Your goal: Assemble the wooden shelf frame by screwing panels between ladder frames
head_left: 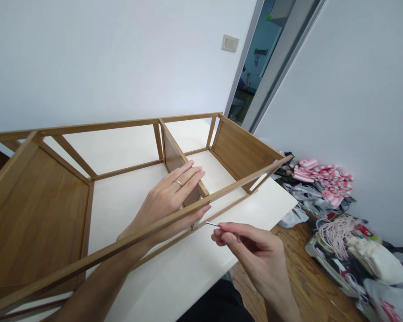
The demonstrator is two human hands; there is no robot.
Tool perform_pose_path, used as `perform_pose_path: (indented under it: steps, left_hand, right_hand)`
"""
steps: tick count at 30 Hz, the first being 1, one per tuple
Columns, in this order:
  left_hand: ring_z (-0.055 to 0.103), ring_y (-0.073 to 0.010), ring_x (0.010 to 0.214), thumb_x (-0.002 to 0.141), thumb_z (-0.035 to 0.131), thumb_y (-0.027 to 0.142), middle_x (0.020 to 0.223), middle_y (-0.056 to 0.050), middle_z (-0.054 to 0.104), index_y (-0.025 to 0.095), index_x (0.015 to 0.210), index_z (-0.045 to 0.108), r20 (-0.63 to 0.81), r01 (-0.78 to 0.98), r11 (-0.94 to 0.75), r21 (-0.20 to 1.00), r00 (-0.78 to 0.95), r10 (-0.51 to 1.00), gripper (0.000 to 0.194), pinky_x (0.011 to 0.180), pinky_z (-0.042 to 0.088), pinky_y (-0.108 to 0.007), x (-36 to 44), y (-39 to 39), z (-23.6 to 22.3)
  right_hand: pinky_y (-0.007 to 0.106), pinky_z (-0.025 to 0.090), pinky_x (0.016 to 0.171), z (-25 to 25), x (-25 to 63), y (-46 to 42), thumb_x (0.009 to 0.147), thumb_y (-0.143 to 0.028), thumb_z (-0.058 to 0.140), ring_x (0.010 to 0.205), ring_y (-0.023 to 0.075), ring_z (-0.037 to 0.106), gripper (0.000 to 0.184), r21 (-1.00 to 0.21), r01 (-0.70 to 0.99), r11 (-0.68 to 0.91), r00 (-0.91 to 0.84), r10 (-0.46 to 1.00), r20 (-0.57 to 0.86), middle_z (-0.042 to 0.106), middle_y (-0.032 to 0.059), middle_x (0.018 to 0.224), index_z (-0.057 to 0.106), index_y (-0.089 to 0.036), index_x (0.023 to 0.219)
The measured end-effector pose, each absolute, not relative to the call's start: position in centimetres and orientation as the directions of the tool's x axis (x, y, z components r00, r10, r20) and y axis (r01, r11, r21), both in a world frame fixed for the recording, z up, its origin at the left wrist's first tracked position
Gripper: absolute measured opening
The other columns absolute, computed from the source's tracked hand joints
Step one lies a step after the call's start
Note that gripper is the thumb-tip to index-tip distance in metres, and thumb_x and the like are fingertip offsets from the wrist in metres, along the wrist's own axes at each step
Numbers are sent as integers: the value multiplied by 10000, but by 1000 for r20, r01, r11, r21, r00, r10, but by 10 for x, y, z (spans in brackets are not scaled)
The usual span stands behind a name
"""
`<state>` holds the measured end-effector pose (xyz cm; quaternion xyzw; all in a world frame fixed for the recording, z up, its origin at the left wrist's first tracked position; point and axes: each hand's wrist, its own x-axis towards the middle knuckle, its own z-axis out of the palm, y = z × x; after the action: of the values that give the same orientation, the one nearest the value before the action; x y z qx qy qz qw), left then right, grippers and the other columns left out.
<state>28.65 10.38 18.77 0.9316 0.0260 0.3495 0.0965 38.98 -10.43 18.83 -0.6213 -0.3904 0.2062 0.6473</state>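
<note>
A wooden rack frame (pixel 130 123) lies on its side on a white table (pixel 255 223). My left hand (pixel 168 192) is at its middle panel (pixel 173 145), fingers over the panel's edge and the thumb showing below the near rail (pixel 154 226), which crosses in front of my wrist. Pinched in my right hand (pixel 255 250) is a thin metal hex key (pixel 212 223); its tip points left, apart from the rail, and most of the rest is hidden by my fingers. A small dark spot, perhaps a screw hole, shows on the rail near the panel's end.
Wooden end panels (pixel 36 223) close the rack at left and right. On the floor to the right are a bin (pixel 325 264) of cords and bags, and pink striped cloth (pixel 322 176). A white wall stands behind, with a doorway (pixel 255 58) where part of a person shows.
</note>
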Motion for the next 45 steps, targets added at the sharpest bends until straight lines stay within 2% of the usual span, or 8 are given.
perform_pose_path:
  steps: [4, 6, 9, 11, 17, 26, 37, 45]
  left_hand:
    - [489, -335, 1519, 1025, 615, 417, 1559, -142, 591, 179, 1539, 475, 644, -17, -982, 190, 757, 111, 583, 1245, 481, -502, 287, 103, 190]
    - [484, -337, 1522, 1027, 613, 417, 1559, -146, 590, 172, 1535, 478, 642, -8, -982, 190, 757, 118, 581, 1244, 481, -500, 287, 102, 190]
    - [469, -335, 1533, 1020, 629, 412, 1559, -147, 589, 161, 1535, 480, 641, -8, -982, 191, 758, 119, 591, 1253, 471, -490, 287, 103, 189]
    - [467, -334, 1534, 1017, 637, 414, 1558, -149, 588, 148, 1529, 482, 645, -15, -983, 184, 756, 110, 597, 1256, 467, -481, 287, 104, 188]
    - [469, -324, 1534, 1018, 645, 414, 1580, -126, 570, 193, 1566, 435, 647, -23, -983, 181, 756, 101, 628, 1262, 461, -482, 287, 105, 187]
    - [413, -334, 1566, 1008, 640, 410, 1633, -179, 490, 128, 1607, 349, 599, -34, -988, 149, 799, 63, 724, 1277, 433, -513, 284, 108, 189]
    - [395, -342, 1575, 985, 650, 326, 1631, -175, 488, 142, 1612, 350, 596, -57, -980, 192, 800, 70, 719, 1291, 414, -510, 284, 108, 188]
    - [396, -338, 1574, 991, 652, 342, 1629, -160, 495, 157, 1617, 349, 595, -54, -979, 196, 800, 75, 719, 1293, 418, -503, 284, 108, 188]
  right_hand:
    - [366, 707, 852, 188, 389, -108, 1018, -338, 697, 1042, 264, 811, 259, -981, 102, 166, 536, 821, 195, 829, 91, 1118, 781, -276, 1255]
    - [350, 710, 823, 188, 391, -110, 1075, -312, 598, 999, 234, 820, 266, -967, 146, 211, 496, 830, 256, 832, 87, 1113, 764, -291, 1282]
    - [297, 691, 732, 186, 396, -111, 1087, -323, 571, 833, 177, 796, 247, -908, 318, 273, 477, 782, 402, 820, 82, 1036, 803, -279, 1158]
    - [269, 667, 692, 185, 399, -111, 1079, -332, 587, 836, 166, 770, 240, -878, 395, 269, 475, 759, 446, 793, 92, 1082, 818, -269, 1075]
    - [312, 681, 751, 184, 405, -108, 1029, -274, 672, 973, 214, 776, 173, -842, 451, 296, 458, 733, 503, 795, 89, 1094, 831, -300, 1092]
    - [261, 654, 676, 178, 410, -101, 979, -147, 712, 781, 153, 758, 223, -742, 589, 320, 488, 591, 642, 786, 31, 923, 816, -290, 1115]
    - [255, 683, 762, 174, 400, -95, 972, -51, 660, 876, 184, 816, 301, -629, 710, 317, 363, 601, 712, 837, 54, 1007, 778, -246, 1168]
    - [199, 641, 904, 171, 400, -100, 943, 45, 642, 1000, 133, 788, 381, -541, 792, 282, 285, 613, 737, 816, 76, 1113, 719, -184, 1238]
